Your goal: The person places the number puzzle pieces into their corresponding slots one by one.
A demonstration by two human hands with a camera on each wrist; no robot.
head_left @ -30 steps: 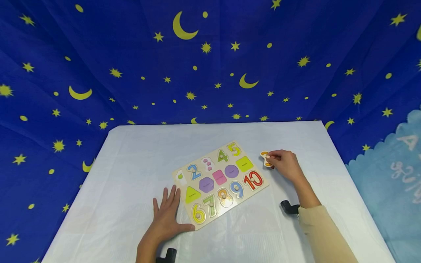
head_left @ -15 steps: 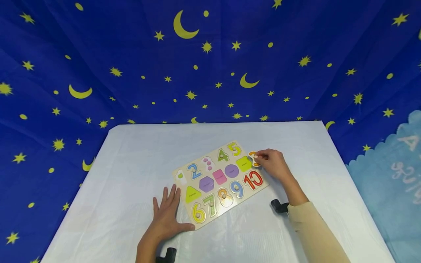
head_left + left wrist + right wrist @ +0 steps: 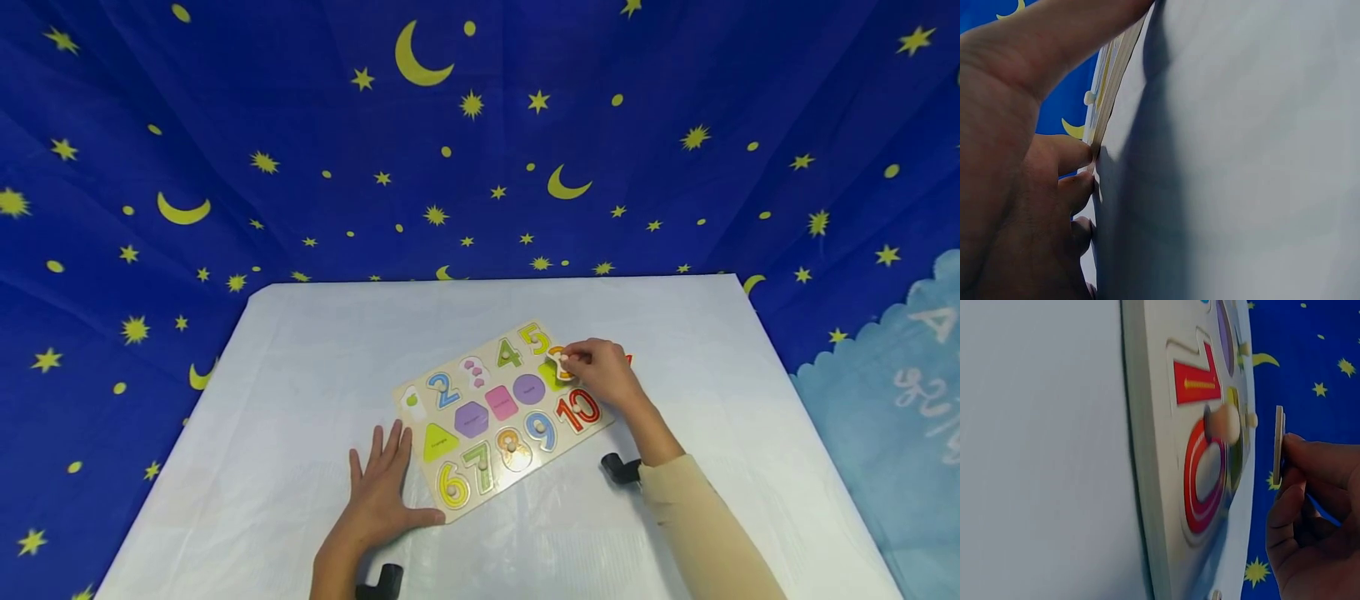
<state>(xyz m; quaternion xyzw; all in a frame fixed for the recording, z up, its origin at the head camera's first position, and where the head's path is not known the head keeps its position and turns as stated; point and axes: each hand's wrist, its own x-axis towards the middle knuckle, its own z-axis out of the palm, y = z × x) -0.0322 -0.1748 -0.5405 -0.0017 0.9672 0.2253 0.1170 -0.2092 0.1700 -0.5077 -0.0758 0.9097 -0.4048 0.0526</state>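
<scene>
A wooden number puzzle board (image 3: 493, 427) lies at an angle on the table. My left hand (image 3: 375, 504) rests at its left side, fingers spread and thumb at the near corner; in the left wrist view fingertips (image 3: 1075, 187) are right at the board's edge. My right hand (image 3: 606, 373) pinches an orange number 3 piece (image 3: 556, 357) over the board's right part, overlapping the yellow-green square. In the right wrist view, the piece (image 3: 1279, 444) shows edge-on, raised over the board. Slots with a green apple (image 3: 411, 402) and pink shapes (image 3: 474, 374) hold no pieces.
A red piece (image 3: 630, 360) lies partly hidden behind my right hand. The red 10 (image 3: 577, 410), with its wooden knob, sits in the board near my right wrist. Black camera mounts (image 3: 618, 468) hang at both wrists. A blue star-patterned cloth (image 3: 480, 167) stands behind the white table (image 3: 315, 358).
My right hand has moved left with the number 3 piece, from beside the board to over its right part. A red piece now shows behind it. The left hand has stayed put.
</scene>
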